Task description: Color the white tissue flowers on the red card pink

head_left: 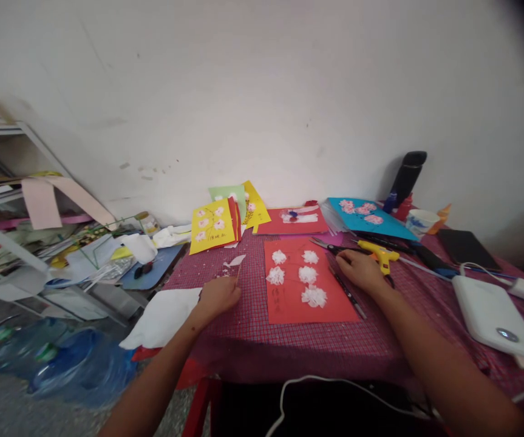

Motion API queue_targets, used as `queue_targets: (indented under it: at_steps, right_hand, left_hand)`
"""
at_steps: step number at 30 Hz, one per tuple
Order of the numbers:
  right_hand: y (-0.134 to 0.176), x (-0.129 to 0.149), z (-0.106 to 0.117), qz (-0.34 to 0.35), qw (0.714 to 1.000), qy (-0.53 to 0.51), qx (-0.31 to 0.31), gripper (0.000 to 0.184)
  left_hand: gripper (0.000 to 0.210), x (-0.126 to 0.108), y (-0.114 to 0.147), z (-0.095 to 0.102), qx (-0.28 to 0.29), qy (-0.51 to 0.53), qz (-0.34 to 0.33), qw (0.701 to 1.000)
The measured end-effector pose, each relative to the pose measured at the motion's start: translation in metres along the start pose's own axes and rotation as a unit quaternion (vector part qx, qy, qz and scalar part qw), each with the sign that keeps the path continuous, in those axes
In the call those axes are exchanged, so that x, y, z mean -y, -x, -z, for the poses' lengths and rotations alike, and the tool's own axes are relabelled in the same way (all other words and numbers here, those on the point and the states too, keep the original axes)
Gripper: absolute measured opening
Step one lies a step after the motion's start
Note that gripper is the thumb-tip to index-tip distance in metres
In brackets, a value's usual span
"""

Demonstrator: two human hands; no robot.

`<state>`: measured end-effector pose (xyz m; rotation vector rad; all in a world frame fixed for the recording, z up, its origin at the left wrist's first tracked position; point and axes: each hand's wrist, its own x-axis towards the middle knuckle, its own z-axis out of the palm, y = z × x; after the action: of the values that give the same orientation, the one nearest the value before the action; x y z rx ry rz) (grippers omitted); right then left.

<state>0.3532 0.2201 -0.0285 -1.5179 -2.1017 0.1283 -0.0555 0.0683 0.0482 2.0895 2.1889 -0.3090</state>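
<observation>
While left hand [220, 295] and right hand [357, 267] curl loosely, holds unclear, red card [291, 280] bears blurred handwriting [277, 298], probably Chinese.

White flowers [308, 275] dot the red sheet [296, 309]; beneath it, a checked maroon tabletop [243, 328]; right of it, a yellow glue gun [382, 254].

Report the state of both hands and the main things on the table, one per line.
Left hand: fingers curled, grip unclear
Right hand: palm down, near the glue gun
Yellow glue gun: lying on its side
Scissors: lying flat, partly hidden; open or shut unclear
Near red sheet: flat, bearing five white flowers
Blue sheet: decorated with pink flowers
Paper cup: upright
White power bank: flat, display lit
</observation>
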Motion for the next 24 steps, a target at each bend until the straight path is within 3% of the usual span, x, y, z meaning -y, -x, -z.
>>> queue_targets:
  at_steps: [3, 10, 17, 24]
  right_hand:
    - [0.000, 0.001, 0.001, -0.001, 1.000, 0.004, 0.001, 0.030]
    - [-0.001, 0.001, 0.001, -0.007, 1.000, 0.004, 0.005, 0.030]
    - [-0.001, 0.000, 0.000, -0.002, 1.000, 0.003, 0.006, 0.032]
    - [-0.001, -0.002, -0.002, -0.006, 1.000, 0.000, 0.009, 0.031]
  left_hand:
    - [0.038, -0.001, -0.005, -0.001, 0.002, -0.002, 0.027, 1.000]
    - [0.037, 0.028, 0.012, 0.011, -0.015, -0.002, 0.050, 0.999]
    - [0.035, 0.025, 0.018, 0.013, -0.042, 0.031, 0.035, 0.998]
    - [0.033, 0.044, 0.016, 0.025, -0.103, 0.034, 0.093, 0.990]
